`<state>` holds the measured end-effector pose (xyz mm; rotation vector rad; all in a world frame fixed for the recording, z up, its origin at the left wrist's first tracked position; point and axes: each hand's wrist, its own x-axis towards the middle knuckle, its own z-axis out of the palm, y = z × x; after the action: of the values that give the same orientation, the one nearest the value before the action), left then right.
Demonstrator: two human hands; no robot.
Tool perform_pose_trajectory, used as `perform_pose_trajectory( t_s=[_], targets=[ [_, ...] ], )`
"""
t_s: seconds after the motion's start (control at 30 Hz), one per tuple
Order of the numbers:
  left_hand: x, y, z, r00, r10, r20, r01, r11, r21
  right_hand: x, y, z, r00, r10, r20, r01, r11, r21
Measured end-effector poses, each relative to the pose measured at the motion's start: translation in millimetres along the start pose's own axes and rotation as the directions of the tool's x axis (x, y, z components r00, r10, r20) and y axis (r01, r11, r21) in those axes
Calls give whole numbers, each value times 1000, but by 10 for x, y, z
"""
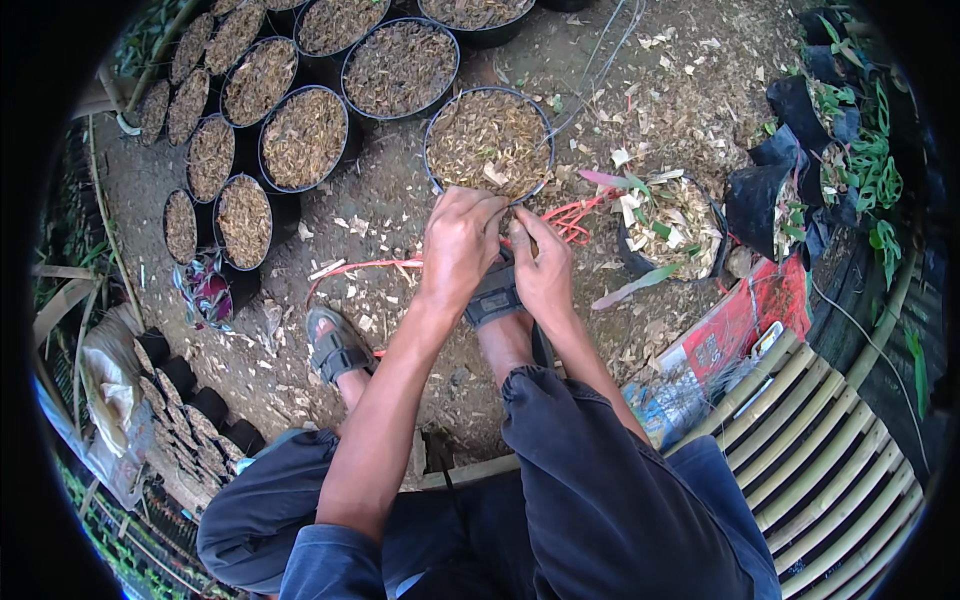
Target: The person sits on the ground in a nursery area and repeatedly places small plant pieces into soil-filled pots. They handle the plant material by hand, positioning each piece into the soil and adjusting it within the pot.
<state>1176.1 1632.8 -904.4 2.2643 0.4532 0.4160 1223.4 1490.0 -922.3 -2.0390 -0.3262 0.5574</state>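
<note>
My left hand and my right hand meet just in front of a black plant pot filled with brown chopped plant matter. Both hands have bent fingers, with the fingertips close together at the pot's near rim. What lies between them is mostly hidden. Red plastic string lies in a loose tangle just beyond my right hand. More of it trails over the ground left of my left hand. Below the hands is my sandalled right foot; the left sandal rests farther left.
Several filled black pots stand at upper left. A black pot of pale shavings and leaves sits at right, near tipped black plant bags. A bamboo slat bench and a red printed sack are at lower right.
</note>
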Motion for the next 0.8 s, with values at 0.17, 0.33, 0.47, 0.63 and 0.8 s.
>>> perform_pose_trajectory(
  t_s=[0.17, 0.33, 0.47, 0.63, 0.8],
  targets=[
    [23, 19, 69, 999, -31, -13, 31, 999, -21, 28, 6, -21, 1000, 4, -5, -4, 1000, 19],
    [64, 64, 155, 999, -39, -2, 39, 998, -44, 72, 22, -78, 997, -50, -57, 50, 999, 2],
    [88, 62, 169, 1000, -23, 5, 23, 1000, -11, 93, 34, -133, 995, -100, -27, 98, 993, -71],
    [112, 42, 136, 999, -16, 37, 17, 999, -42, 95, 32, -93, 996, -77, -34, 75, 996, -51],
    [139, 62, 121, 995, 10, 97, -8, 1000, -17, 110, 34, -102, 994, -105, -38, 99, 986, -137]
  ],
)
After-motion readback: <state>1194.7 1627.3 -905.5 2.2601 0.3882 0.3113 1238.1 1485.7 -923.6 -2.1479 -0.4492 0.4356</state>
